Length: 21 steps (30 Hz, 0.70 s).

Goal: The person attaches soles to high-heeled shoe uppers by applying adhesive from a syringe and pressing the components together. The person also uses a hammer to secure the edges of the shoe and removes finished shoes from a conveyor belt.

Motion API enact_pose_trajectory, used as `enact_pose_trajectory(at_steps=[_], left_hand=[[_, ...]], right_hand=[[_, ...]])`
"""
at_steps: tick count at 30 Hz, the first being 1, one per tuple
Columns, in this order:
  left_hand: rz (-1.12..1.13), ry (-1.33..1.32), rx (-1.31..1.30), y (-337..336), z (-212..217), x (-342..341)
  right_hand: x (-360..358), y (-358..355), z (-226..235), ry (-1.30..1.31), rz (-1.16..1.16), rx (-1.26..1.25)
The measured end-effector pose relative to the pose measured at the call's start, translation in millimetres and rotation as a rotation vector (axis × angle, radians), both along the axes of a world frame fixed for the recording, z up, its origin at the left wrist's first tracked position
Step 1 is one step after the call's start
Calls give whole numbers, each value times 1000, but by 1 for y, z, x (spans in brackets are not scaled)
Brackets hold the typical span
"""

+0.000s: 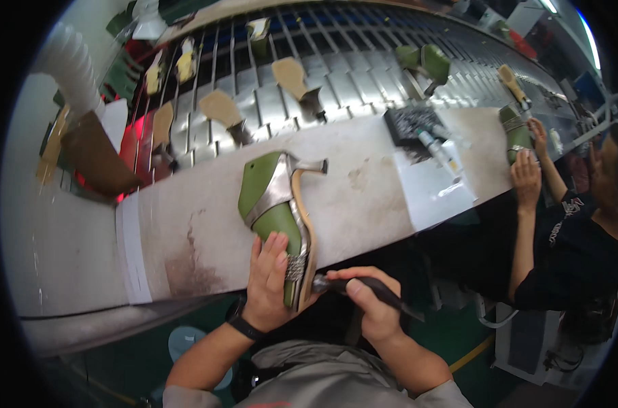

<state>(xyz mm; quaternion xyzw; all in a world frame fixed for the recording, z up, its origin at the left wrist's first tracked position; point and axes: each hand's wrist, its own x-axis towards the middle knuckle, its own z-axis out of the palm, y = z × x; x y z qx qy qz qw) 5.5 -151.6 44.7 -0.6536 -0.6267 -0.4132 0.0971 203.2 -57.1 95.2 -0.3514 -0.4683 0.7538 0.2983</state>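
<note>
A high-heeled sandal [279,187] with silvery straps is fitted on a green shoe last [276,228]. It lies on its side at the bench's near edge, heel pointing to the far right and toe toward me. My left hand [268,282] grips it by the forefoot, fingers over the green last next to the textured toe strap. Closed around a dark-handled hammer [380,292] is my right hand [377,302]. The rounded grey hammer head meets the sole's edge near the toe, though contact is hard to judge.
Beyond the pale bench [329,197] runs a slatted metal conveyor [349,88] carrying several soles and green lasts. A black box [407,126] and a tube [435,146] on white paper [435,194] lie right of centre. At right, a co-worker [567,238] handles another green last [514,132].
</note>
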Motion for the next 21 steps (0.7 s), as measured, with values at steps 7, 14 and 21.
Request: enact_pose_trajectory(at_steps=[7, 14, 21], left_hand=[[23, -19, -2, -3, 0, 1], [36, -44, 16, -10, -2, 2], [-22, 7, -122, -15, 19, -12]], right_hand=[[-8, 10, -3, 61, 10, 59], [-21, 28, -4, 257, 113, 169], [-3, 22, -31, 296, 116, 158]])
